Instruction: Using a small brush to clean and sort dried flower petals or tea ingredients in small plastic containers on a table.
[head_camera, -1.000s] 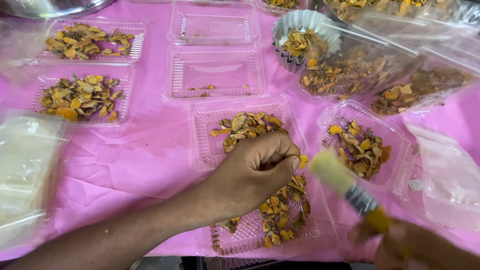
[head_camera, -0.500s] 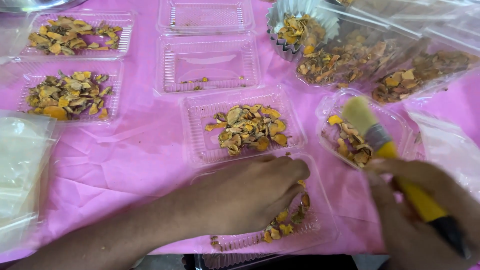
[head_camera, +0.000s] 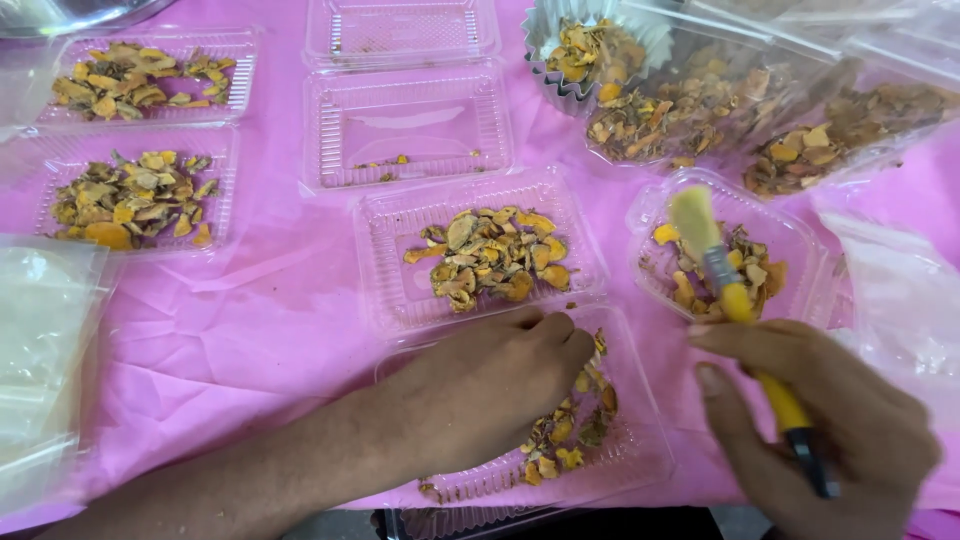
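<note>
Left hand (head_camera: 500, 385) rests fingers curled in the near tray (head_camera: 620, 470), part-filled with dried pieces (head_camera: 570, 440). Right hand (head_camera: 820, 420) clamps a yellow brush (head_camera: 735, 300), bristles over the right tray (head_camera: 800, 240). Several far trays filled; one (head_camera: 405, 130) nearly bare.

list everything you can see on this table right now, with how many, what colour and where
Tablecloth: one, pink, under everything.
Clear plastic trays with dried orange-yellow pieces: two at far left, one in the middle, one at the near edge under the left hand, one at right under the brush.
Nearly empty clear trays: two, top middle.
Fluted foil cup: one, silver, holding dried pieces, top right.
Clear bags of dried pieces: top right, count unclear.
Clear plastic bags: near left, right edge.
Metal bowl rim: top left corner.
Brush: one, yellow handle, pale bristles.
Left hand: resting in the near tray.
Right hand: holding the brush.
</note>
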